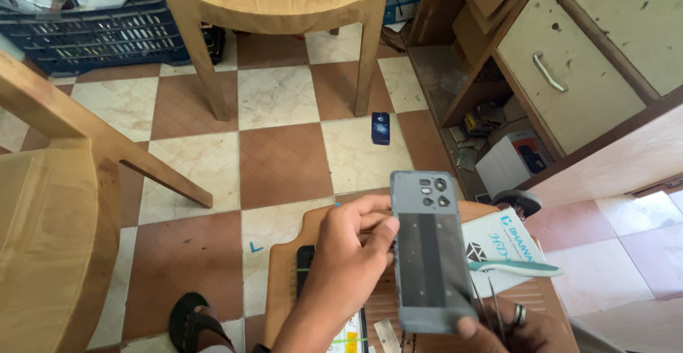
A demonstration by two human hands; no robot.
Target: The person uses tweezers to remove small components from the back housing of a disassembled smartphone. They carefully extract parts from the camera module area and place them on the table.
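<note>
- Bright, even daylight fills the scene; it seems to come from the upper left, though no window or lamp shows.
- The chair legs [203,68] cast soft, short shadows on the tiled floor [281,161].
- Mild sheen lies on the pale tiles; no harsh glare.
- The phone back panel [430,250] is sharp.
- Wide-lens bending curves the cabinet [569,76] at the right edge.
- The lower corners look slightly soft.
</note>
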